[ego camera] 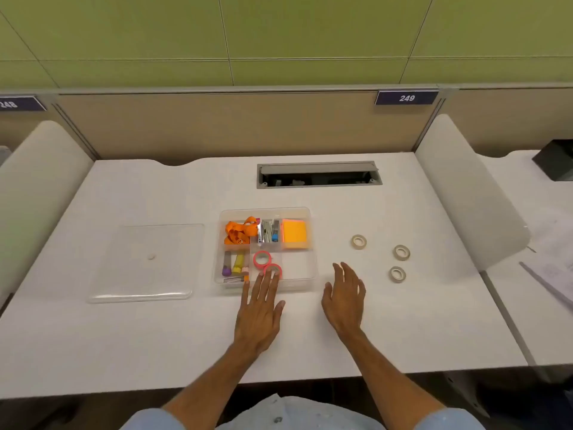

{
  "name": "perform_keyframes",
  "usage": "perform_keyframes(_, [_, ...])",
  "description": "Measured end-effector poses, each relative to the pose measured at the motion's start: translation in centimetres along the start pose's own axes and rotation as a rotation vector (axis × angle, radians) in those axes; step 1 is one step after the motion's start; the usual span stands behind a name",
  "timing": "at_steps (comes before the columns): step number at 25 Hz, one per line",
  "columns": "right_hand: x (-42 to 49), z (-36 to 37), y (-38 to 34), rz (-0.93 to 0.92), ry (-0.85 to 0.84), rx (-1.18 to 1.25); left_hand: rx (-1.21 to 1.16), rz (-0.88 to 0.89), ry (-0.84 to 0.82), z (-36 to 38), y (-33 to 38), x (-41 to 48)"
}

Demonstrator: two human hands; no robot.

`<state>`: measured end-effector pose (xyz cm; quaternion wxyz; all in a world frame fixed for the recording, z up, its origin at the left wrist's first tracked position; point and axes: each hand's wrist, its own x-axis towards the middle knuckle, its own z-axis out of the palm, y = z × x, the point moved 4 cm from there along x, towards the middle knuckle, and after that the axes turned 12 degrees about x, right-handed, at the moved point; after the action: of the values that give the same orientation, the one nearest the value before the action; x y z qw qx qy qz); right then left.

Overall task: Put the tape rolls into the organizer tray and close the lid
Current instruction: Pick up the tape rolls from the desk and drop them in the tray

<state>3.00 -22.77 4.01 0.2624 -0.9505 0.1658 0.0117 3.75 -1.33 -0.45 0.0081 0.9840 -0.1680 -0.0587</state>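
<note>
resting flat with fingers spread, the left hand (260,315) touches a pink tape roll (273,270) in the organizer tray (311,243)'s near compartment, beside another pink roll (262,258). the right hand (343,301) lies open, empty. three beige tape rolls (359,242) sit toward the desk (124,336)'s right edge; the clear lid (145,262) lies left of the tray.

Two pink tape rolls (267,264) lie in the open clear organizer tray (311,262); three beige rolls (397,274) right, lid (145,262) left
</note>
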Motion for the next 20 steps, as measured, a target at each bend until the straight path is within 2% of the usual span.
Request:
perform_keyframes(3, [0.2, -0.5, 2.4, 0.103, 0.014, -0.034, 0.040, -0.020, -0.013, 0.1, -0.6, -0.5])
perform_keyframes(5, [0.5, -0.5, 3.3, 0.127, -0.051, -0.047, 0.012, -0.018, 0.004, 0.5, -0.6, -0.6])
perform_keyframes(7, [0.9, -0.4, 3.5, 0.125, -0.105, -0.043, 0.019, -0.010, 0.007, 0.4, -0.3, -0.5])
perform_keyframes(15, [1.3, -0.4, 3.6, 0.128, -0.096, 0.019, -0.012, -0.027, -0.017, 0.8, -0.4, -0.2])
perform_keyframes(20, [2.3, -1.4, 1.4, 0.075, 0.030, 0.264, -0.007, -0.042, -0.019, 1.0, -0.3, -0.3])
